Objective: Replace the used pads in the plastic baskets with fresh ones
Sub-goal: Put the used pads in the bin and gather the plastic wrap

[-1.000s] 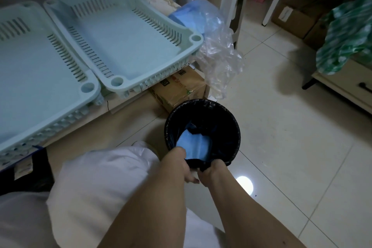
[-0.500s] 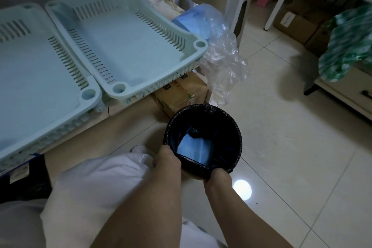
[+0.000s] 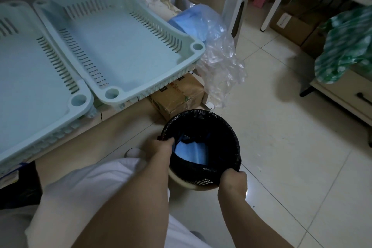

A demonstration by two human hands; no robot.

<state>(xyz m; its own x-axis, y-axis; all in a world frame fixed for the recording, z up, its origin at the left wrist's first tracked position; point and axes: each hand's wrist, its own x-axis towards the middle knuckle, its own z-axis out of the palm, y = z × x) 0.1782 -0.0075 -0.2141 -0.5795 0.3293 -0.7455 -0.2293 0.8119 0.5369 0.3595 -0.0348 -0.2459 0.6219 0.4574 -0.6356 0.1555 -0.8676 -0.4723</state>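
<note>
Used pads binned, baskets waiting for fresh ones

Nearest, the left hand (image 3: 161, 148) and right hand (image 3: 233, 178) each pinched the black liner at the rim of the bin (image 3: 231, 137) on the floor; a crumpled blue used pad (image 3: 190, 152) lay inside. Beyond, two pale green baskets (image 3: 120, 50) sat side by side on the desk (image 3: 112, 115), seemingly bare. At the desk's far right corner, blue fresh pads (image 3: 185, 18) waited in a clear bag (image 3: 219, 60): laying them remained.
</note>
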